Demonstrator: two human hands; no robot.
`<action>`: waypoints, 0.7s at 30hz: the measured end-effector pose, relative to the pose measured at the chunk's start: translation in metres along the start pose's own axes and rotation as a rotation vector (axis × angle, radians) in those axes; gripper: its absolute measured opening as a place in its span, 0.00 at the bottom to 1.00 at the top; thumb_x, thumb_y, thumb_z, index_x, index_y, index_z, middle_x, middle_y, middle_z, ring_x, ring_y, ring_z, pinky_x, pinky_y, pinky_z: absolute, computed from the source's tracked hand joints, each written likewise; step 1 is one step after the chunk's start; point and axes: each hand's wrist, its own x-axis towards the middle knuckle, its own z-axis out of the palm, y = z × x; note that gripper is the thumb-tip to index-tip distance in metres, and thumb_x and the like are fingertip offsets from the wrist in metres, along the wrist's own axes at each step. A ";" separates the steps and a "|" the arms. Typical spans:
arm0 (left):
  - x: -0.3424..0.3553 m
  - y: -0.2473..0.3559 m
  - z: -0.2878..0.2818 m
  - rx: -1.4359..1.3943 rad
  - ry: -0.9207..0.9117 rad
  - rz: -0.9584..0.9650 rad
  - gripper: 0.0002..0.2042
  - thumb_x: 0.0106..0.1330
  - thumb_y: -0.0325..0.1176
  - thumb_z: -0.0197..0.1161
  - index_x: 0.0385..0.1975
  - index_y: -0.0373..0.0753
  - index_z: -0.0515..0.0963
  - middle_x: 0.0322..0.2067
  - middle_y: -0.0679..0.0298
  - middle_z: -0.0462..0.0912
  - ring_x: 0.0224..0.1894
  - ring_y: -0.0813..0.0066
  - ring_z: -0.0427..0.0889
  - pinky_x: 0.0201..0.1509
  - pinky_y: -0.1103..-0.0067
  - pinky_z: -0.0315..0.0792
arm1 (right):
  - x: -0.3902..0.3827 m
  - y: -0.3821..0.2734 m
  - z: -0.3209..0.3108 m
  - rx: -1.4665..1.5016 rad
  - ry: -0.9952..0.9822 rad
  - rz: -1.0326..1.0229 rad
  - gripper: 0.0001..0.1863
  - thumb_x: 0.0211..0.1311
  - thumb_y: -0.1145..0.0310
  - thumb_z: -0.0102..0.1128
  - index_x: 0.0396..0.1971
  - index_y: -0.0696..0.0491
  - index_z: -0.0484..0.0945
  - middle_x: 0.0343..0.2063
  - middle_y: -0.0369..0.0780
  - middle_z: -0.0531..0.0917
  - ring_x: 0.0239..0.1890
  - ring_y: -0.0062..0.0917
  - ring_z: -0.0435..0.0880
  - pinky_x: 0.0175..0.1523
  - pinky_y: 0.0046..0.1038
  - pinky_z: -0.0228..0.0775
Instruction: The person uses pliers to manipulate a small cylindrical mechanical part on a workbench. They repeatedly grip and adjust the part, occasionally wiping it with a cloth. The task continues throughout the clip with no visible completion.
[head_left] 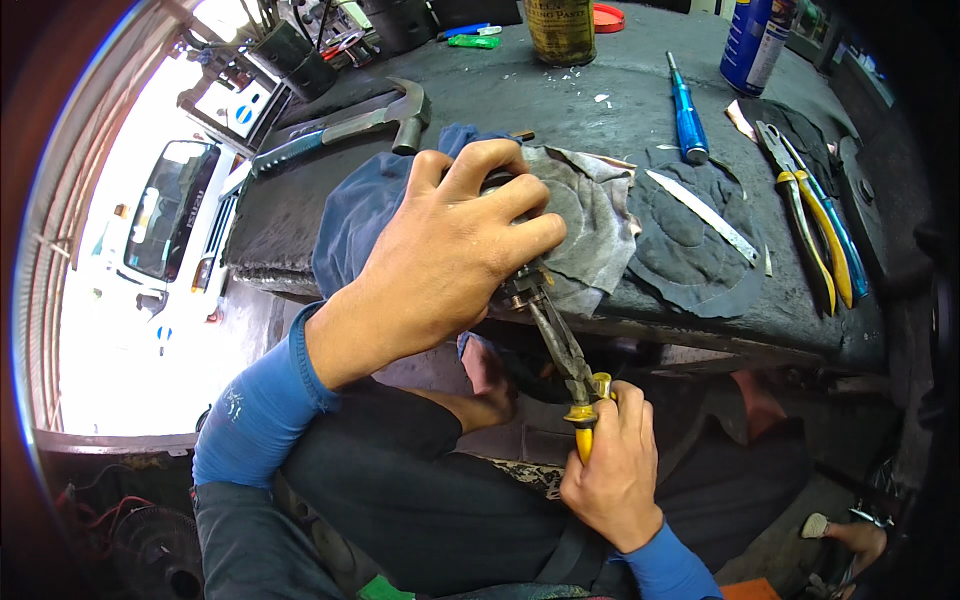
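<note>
The near edge of the worktop (640,130) runs above the person's lap; a dark metal part (518,289), mostly hidden, sits at it beside a grey cloth (585,235). Of the hands, the left hand (460,230) clasps this part from above, fingers bent and slightly spread; the right hand (615,465), curled around the yellow handles of pliers (572,362), is out past the edge, the jaws at the part. Beyond, bare surface shows between the hammer (375,122) and the blue screwdriver (686,115). Printed lettering marks the gold tin (560,35), the blue spray can (758,45) and the white truck (172,210) outside.
</note>
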 end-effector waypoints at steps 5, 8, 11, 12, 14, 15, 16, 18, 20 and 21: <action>0.001 -0.006 -0.003 -0.069 -0.034 -0.021 0.22 0.50 0.27 0.75 0.47 0.48 0.84 0.56 0.70 0.83 0.70 0.55 0.71 0.67 0.58 0.64 | -0.006 0.003 0.001 0.113 0.018 0.000 0.26 0.50 0.78 0.68 0.53 0.61 0.79 0.61 0.55 0.75 0.59 0.56 0.76 0.66 0.48 0.68; -0.002 -0.005 0.000 -0.089 -0.032 -0.029 0.22 0.49 0.27 0.75 0.48 0.48 0.84 0.56 0.70 0.83 0.70 0.54 0.71 0.67 0.58 0.64 | -0.012 0.016 -0.011 0.717 -0.272 0.103 0.27 0.53 0.81 0.63 0.57 0.61 0.79 0.66 0.51 0.78 0.63 0.45 0.81 0.72 0.43 0.69; -0.001 -0.005 0.001 -0.097 -0.016 -0.024 0.22 0.49 0.27 0.76 0.48 0.48 0.84 0.56 0.70 0.83 0.70 0.55 0.70 0.67 0.58 0.64 | -0.011 0.023 -0.019 1.179 -0.471 0.224 0.28 0.56 0.83 0.61 0.60 0.62 0.79 0.70 0.47 0.78 0.64 0.34 0.82 0.73 0.38 0.71; 0.000 -0.005 0.002 -0.091 -0.009 -0.019 0.22 0.50 0.27 0.76 0.48 0.48 0.85 0.56 0.70 0.83 0.70 0.55 0.70 0.68 0.58 0.64 | -0.009 0.027 -0.018 1.284 -0.518 0.252 0.28 0.56 0.84 0.61 0.61 0.62 0.78 0.71 0.47 0.78 0.63 0.31 0.81 0.71 0.36 0.73; -0.001 -0.006 0.001 -0.081 -0.001 -0.017 0.22 0.50 0.27 0.76 0.48 0.48 0.85 0.56 0.70 0.83 0.70 0.55 0.70 0.68 0.57 0.64 | -0.004 0.029 -0.021 1.418 -0.601 0.302 0.30 0.57 0.85 0.61 0.63 0.62 0.78 0.71 0.46 0.78 0.62 0.29 0.82 0.67 0.31 0.76; -0.001 -0.005 0.002 -0.082 0.001 -0.017 0.22 0.50 0.27 0.76 0.48 0.48 0.85 0.56 0.70 0.83 0.70 0.55 0.70 0.68 0.57 0.64 | -0.002 0.029 -0.021 1.454 -0.607 0.316 0.30 0.58 0.86 0.61 0.63 0.62 0.78 0.71 0.47 0.78 0.62 0.29 0.83 0.66 0.31 0.77; -0.001 -0.005 0.003 -0.084 0.004 -0.018 0.22 0.50 0.27 0.76 0.48 0.48 0.85 0.56 0.70 0.83 0.70 0.55 0.70 0.68 0.57 0.64 | -0.001 0.029 -0.020 1.489 -0.613 0.329 0.29 0.58 0.86 0.61 0.63 0.62 0.78 0.71 0.47 0.78 0.61 0.29 0.83 0.66 0.31 0.77; -0.001 -0.005 0.001 -0.093 -0.008 -0.025 0.22 0.50 0.27 0.76 0.48 0.48 0.85 0.56 0.70 0.83 0.70 0.55 0.70 0.68 0.57 0.64 | 0.002 0.030 -0.020 1.533 -0.624 0.334 0.29 0.58 0.86 0.61 0.63 0.62 0.78 0.70 0.48 0.78 0.61 0.29 0.83 0.65 0.31 0.77; -0.001 -0.005 0.001 -0.097 -0.013 -0.027 0.22 0.50 0.27 0.76 0.48 0.48 0.85 0.56 0.70 0.84 0.70 0.55 0.70 0.68 0.57 0.64 | 0.004 0.031 -0.021 1.548 -0.633 0.317 0.29 0.58 0.86 0.60 0.63 0.62 0.78 0.69 0.48 0.78 0.61 0.30 0.83 0.66 0.32 0.78; 0.000 -0.005 0.001 -0.096 -0.011 -0.025 0.21 0.50 0.27 0.76 0.47 0.48 0.85 0.56 0.70 0.84 0.70 0.55 0.70 0.68 0.58 0.64 | 0.006 0.031 -0.022 1.546 -0.632 0.311 0.28 0.59 0.86 0.60 0.62 0.62 0.78 0.68 0.48 0.79 0.61 0.30 0.83 0.65 0.32 0.78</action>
